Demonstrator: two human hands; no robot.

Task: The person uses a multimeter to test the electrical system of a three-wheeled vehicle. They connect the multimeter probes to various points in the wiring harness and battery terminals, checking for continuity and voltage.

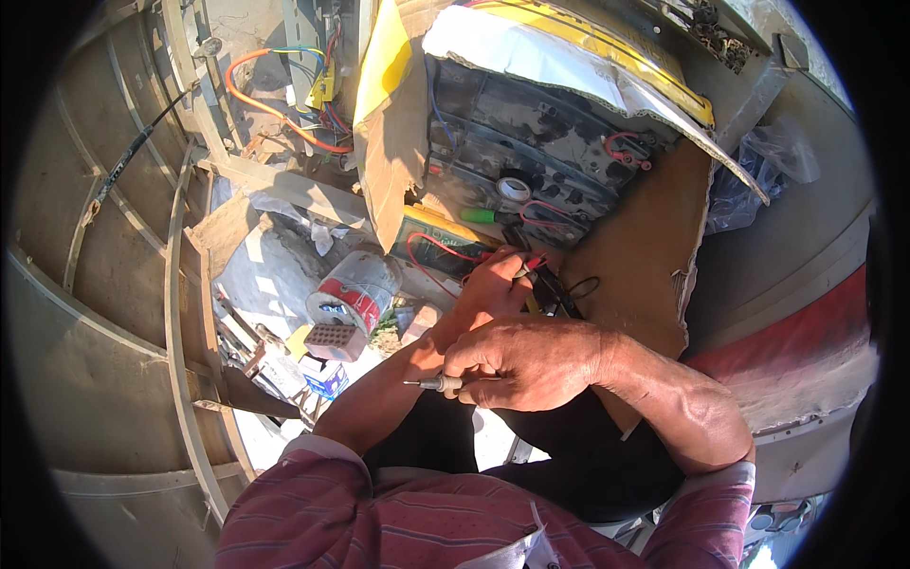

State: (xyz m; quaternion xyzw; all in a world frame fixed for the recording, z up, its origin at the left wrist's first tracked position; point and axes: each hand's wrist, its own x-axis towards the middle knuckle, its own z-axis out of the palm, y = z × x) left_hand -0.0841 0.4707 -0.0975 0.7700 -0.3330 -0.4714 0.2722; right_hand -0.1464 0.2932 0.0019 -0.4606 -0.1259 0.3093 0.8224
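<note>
Gripping screwdriver, right hand clenched; left hand pinches red probe at twelve o'clock; keep the tip steady.

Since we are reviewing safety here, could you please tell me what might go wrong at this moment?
1. The left hand pinches thin red and black probe leads near its fingertips; they might snag.
2. The right hand grips a slim metal-tipped tool pointing sideways across the left forearm; a slip could jab it.
</note>
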